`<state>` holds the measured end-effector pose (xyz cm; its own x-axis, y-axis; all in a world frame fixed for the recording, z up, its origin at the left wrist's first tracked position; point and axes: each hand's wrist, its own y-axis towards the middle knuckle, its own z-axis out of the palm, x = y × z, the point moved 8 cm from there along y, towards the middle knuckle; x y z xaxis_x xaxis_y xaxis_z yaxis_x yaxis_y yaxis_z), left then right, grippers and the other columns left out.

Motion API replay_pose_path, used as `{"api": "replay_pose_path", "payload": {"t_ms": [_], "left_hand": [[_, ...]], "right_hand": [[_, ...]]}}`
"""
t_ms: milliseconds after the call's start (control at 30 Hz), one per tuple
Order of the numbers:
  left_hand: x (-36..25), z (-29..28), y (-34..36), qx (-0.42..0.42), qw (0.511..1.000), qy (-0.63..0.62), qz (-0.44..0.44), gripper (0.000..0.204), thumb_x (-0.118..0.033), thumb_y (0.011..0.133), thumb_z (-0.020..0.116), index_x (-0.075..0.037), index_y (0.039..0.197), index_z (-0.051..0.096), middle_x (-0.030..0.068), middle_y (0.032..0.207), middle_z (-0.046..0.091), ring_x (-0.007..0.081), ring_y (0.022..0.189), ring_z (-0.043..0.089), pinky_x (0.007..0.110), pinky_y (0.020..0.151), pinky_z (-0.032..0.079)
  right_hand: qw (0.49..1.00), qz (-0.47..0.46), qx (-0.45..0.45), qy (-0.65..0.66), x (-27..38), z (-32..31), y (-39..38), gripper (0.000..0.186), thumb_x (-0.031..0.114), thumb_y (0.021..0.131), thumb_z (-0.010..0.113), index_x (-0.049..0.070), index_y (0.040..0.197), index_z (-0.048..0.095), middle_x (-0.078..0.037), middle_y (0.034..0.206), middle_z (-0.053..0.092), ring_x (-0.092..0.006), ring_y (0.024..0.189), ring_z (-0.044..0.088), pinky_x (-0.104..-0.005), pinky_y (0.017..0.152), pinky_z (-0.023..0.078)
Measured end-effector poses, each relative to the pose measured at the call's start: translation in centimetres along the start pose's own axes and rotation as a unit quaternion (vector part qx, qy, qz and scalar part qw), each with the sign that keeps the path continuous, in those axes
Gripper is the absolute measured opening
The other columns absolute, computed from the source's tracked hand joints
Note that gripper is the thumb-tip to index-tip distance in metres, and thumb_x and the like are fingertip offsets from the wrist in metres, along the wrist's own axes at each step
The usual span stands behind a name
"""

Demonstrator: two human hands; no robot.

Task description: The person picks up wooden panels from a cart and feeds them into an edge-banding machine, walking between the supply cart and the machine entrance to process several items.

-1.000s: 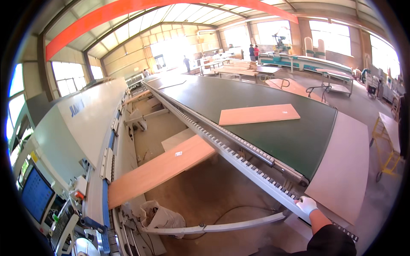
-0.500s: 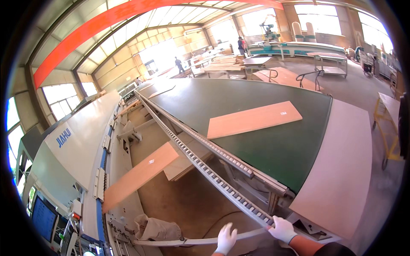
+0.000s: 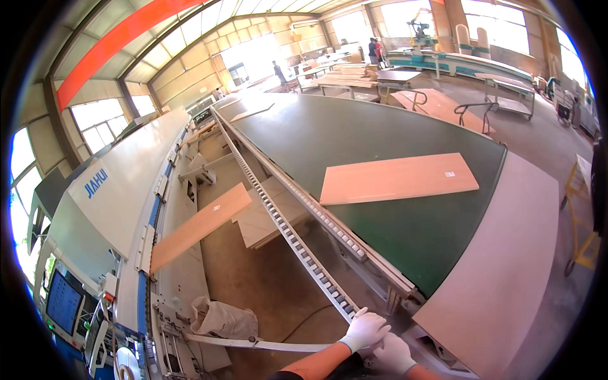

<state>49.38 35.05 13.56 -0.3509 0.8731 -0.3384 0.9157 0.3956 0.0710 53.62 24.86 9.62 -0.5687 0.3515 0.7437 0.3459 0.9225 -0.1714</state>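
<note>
A wide fisheye view looks down across a woodworking shop from a person's head. At the bottom edge, two hands in white gloves meet close together. The left hand [image 3: 364,329] is curled shut over the end of a long, thin pale strip [image 3: 266,344], which runs leftward from the glove, low over the dusty floor, toward the foot of a large white edge-banding machine [image 3: 120,196]. The right hand [image 3: 394,352] sits just beside and slightly below the left, touching it; its fingers are bent, but whether it grips the strip cannot be told.

Just above the hands begins a roller rail [image 3: 285,228], a long line of small rollers running diagonally away up the middle of the view. To its right lies a broad green conveyor belt [image 3: 380,133] carrying one flat rectangular wooden panel [image 3: 398,178]. A pale, bare table surface [image 3: 506,266] borders the belt's near end on the right.

Left of the rail, another wooden panel [image 3: 197,225] lies tilted along the side of the machine. A crumpled whitish sack [image 3: 221,320] rests on the floor near the strip. A monitor [image 3: 63,301] glows at lower left.
</note>
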Motion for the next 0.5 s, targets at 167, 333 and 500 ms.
{"api": "replay_pose_path", "payload": {"t_ms": [167, 333, 500], "left_hand": [[-0.2, -0.2, 0.4, 0.014, 1.000, 0.005, -0.009, 0.026, -0.036, 0.090, 0.057, -0.013, 0.091, 0.069, 0.0028, 0.089, 0.070, 0.0226, 0.093, 0.065, 0.047, 0.103, 0.037], [-0.3, -0.1, 0.3, 0.050, 0.998, -0.001, -0.039, 0.029, -0.036, 0.091, 0.055, -0.014, 0.096, 0.072, 0.0046, 0.097, 0.072, 0.0236, 0.097, 0.067, 0.049, 0.107, 0.034], [-0.4, -0.1, 0.3, 0.020, 0.999, 0.008, -0.024, 0.027, -0.036, 0.091, 0.054, -0.015, 0.089, 0.070, 0.0039, 0.086, 0.071, 0.0251, 0.088, 0.067, 0.049, 0.103, 0.039]], "right_hand": [[0.999, 0.006, 0.038, 0.016, 0.7, -1.4, -0.1, 0.046, 0.042, 0.081, 0.066, 0.002, 0.103, 0.061, -0.020, 0.103, 0.065, -0.0376, 0.098, 0.063, -0.0475, 0.085, 0.050], [0.998, 0.008, 0.035, 0.060, -0.1, -2.2, 0.5, 0.052, 0.045, 0.081, 0.067, 0.001, 0.109, 0.062, -0.020, 0.107, 0.065, -0.0387, 0.101, 0.062, -0.0460, 0.087, 0.049], [0.962, 0.003, 0.015, 0.271, -5.3, -2.1, 2.0, 0.034, 0.020, 0.089, 0.057, 0.001, 0.118, 0.062, -0.016, 0.105, 0.070, -0.0273, 0.094, 0.067, -0.0362, 0.085, 0.052]]}}
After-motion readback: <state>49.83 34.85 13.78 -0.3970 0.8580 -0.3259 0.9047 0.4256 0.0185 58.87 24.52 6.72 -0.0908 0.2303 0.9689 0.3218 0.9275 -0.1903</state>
